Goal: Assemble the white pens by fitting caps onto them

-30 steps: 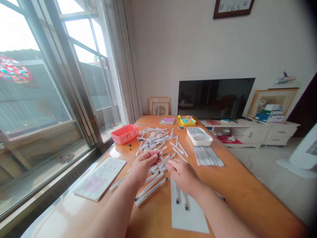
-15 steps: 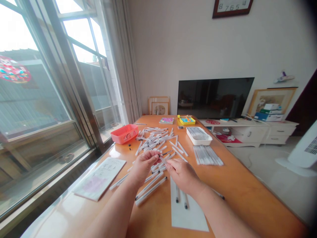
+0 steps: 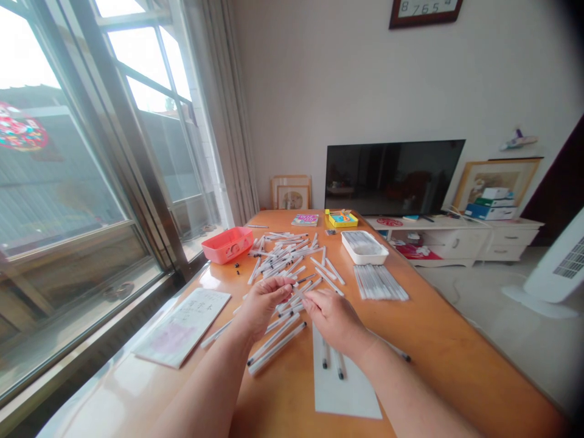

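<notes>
I take the place where my fingertips meet as the centre of the clock, with twelve o'clock pointing away from me. My left hand comes in from seven o'clock, its thumb and forefinger pinching a slim dark piece, which points toward two o'clock. My right hand comes from four o'clock. It is closed, and its fingertips seem to hold a pale pen barrel, mostly hidden; whether the two pieces are joined, I cannot tell. Both hands are at the middle of the wooden table, close above the scattered pens.

The main heap of white pens spreads between eleven and twelve o'clock. At ten o'clock stands a pink plastic basket, with small black parts lying just beside it. At two o'clock there is a white plastic tray holding clear thin sticks; a flat row of similar clear sticks lies just in front of it. Toward five o'clock, partly under my right arm, a white paper sheet carries two black-ended pens. At eight o'clock lies a handwritten notebook, near my left arm.
</notes>
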The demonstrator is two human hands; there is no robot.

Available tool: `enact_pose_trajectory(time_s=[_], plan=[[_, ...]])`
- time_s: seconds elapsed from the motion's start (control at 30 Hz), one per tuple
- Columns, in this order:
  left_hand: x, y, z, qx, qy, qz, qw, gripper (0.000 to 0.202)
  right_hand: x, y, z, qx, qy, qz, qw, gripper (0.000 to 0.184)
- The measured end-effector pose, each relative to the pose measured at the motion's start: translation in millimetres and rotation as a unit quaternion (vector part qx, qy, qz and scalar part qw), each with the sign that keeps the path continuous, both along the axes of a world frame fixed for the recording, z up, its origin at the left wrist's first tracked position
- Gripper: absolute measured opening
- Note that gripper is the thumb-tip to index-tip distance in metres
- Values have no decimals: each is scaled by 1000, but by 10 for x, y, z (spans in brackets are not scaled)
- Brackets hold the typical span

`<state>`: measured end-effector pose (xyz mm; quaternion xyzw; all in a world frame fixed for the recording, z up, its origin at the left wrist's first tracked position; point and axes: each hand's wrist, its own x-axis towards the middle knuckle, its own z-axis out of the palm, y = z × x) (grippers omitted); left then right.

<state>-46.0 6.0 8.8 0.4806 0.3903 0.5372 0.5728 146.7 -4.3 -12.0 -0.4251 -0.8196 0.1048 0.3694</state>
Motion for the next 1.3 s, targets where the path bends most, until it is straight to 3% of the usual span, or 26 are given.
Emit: enact_pose_trajectory(time_s=[0.3,0.53,0.83,1.07,1.3], plan=[[24,-23,24,1,-23,10,1000,27,-22,-7,-18,-43,44,-28,998,14],[-7,20,-8,22,1,13,1000,24,-25,-65,42,-79,74,2,994,24],[-6,-11,51,3,-44,4,999,35,-40,-36,-5,-204,158,57,964,35],[56,-46,13,-33,-4,40,999,35,-51,-32,-8,-184,153,49,970,33],[41,-57,35,-17,11,-1,1000,30,-47,-27,-17,-197,158,54,966,35]])
